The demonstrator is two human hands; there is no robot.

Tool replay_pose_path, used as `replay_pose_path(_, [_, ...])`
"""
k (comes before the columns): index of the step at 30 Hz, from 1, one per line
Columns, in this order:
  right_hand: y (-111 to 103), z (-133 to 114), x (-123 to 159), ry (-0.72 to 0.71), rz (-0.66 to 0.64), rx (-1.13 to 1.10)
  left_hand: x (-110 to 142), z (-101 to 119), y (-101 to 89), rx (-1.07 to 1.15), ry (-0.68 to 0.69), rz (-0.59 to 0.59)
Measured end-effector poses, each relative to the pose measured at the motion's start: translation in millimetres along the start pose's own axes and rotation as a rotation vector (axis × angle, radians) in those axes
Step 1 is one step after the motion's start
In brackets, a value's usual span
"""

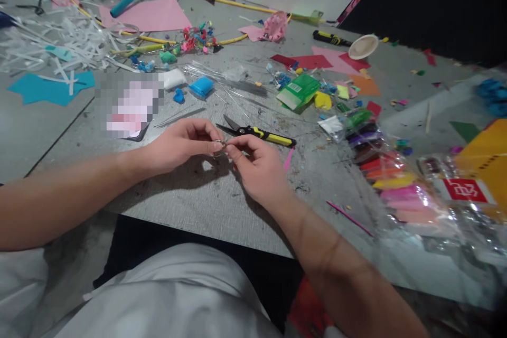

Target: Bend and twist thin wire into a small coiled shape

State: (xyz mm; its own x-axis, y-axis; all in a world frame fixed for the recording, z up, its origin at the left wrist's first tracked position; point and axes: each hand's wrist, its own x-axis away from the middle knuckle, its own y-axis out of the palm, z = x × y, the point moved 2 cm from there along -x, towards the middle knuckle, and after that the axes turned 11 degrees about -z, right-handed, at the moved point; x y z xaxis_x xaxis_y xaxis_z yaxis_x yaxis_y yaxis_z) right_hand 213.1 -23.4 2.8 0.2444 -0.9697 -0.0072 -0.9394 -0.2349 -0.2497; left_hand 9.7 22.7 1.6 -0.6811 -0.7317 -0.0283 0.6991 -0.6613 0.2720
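Observation:
My left hand [182, 142] and my right hand [257, 166] meet over the grey board [190, 198], fingertips pinched together on a small bent piece of thin metal wire [220, 143]. Both hands are closed on it. Just behind my right hand lie black-and-yellow snips [257, 132], blades pointing left, untouched. Several straight thin wires [222, 92] lie further back on the board.
Blue clay lumps [201, 86], a green packet [299, 90] and coloured paper scraps sit behind. A plastic pack of coloured clay sticks [390, 179] lies at the right. White paper strips [67, 37] and pink sheet [150, 15] are at the far left. A pink stick [348, 217] lies near the board's edge.

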Motion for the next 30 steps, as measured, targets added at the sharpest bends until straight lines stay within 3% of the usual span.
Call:
replay_pose_path(15, [0, -3, 0, -0.092, -0.006, 0.068, 0, 5, 4.3, 0.031, -0.006, 0.009])
replay_pose_path(17, [-1, -2, 2, -0.161, 0.02, 0.14, 0, 2, 3.7, 0.042, -0.026, 0.017])
replay_pose_path(22, [-2, -5, 8, -0.492, 0.14, 0.468, 1, -1, 1.1, 0.009, -0.052, 0.057])
replay_pose_path(24, [-1, -6, 10, -0.548, 0.176, 0.542, 2, 0, 0.7, -0.06, -0.052, 0.07])
replay_pose_path(30, [3, -2, 9, -0.405, 0.127, 0.541, 3, 2, 4.9, -0.156, -0.102, 0.053])
